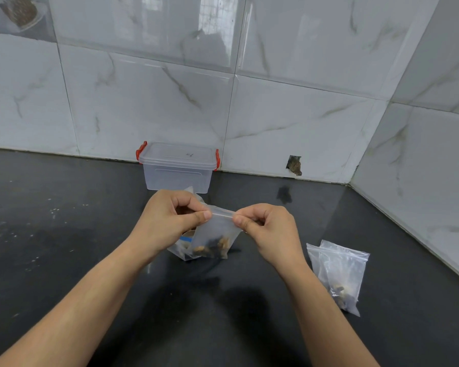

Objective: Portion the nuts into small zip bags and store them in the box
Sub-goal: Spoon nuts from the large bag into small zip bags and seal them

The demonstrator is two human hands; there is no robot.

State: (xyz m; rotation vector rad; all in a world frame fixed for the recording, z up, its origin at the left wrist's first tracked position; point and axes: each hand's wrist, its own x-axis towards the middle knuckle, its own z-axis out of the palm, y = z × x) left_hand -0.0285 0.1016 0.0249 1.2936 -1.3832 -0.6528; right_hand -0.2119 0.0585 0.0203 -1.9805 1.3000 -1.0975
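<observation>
Sealing: small clear zip bag with a handful of brown nuts (214, 235) is held up off the dark glossy countertop (64, 234), strip horizontal, nuts sagging to the bottom. Likely held that way so nothing sits in the track while it closes.
Left hand (170, 217): thumb and forefinger pinched on the bag's top edge at its 9 o'clock end, other fingers curled in. Anchors the strip.
Right hand (265, 229): same pinch at the 3 o'clock end of the strip, remaining fingers clenched. Two-end grip keeps the zip taut; judging by the pose, a press along the track is in hand.
Seal state: cannot tell if fully shut, strip too small to read.
Source pack: larger clear bag with a blue-and-white label (183, 243) rests on the counter right behind and below the held bag, partly hidden by it. Stays close for refills, presumably.
Done pile: clear zip bags with nuts inside (338, 274) lie flat at 4 o'clock of the hands, well apart. Staged, not yet boxed.
Box: clear plastic storage box with red side latches (177, 166) at 12 o'clock against the marble-tile wall (289, 115), lid on. Needs unlatching before anything goes in.
Progress: portioning underway, storing not started.
</observation>
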